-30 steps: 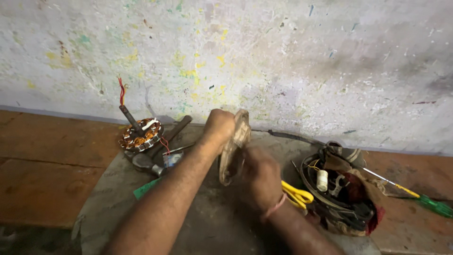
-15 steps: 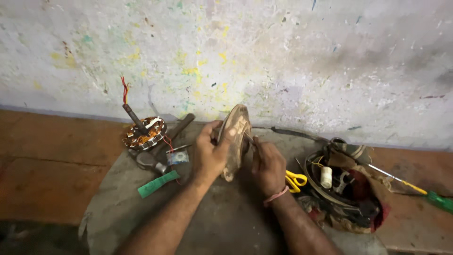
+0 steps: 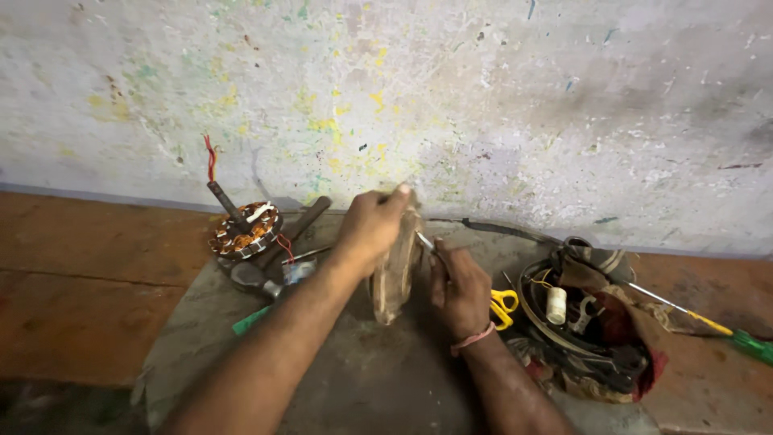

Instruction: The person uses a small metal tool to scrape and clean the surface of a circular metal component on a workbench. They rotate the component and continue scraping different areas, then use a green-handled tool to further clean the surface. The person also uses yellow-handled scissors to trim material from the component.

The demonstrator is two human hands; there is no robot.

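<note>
One worn, round metal cover plate (image 3: 394, 270) stands on edge on the grey mat (image 3: 362, 387), gripped on top by the left hand (image 3: 366, 229). The right hand (image 3: 459, 286) pinches what seems a thin metal tool (image 3: 424, 241) against it. One copper-wound stator (image 3: 245, 229), one hammer (image 3: 278, 254) and one yellow-handled scissors (image 3: 503, 306) lie alongside. Since the earlier frame, both hands sit slightly lower.

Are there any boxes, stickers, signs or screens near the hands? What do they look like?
No packages, labels, signs or screens show here.
Nearest to one: a small white spool, cylinder-shaped, in the round tub of parts right of the right hand; any label on it is too small to tell.
The wall carries only paint splashes.
</note>
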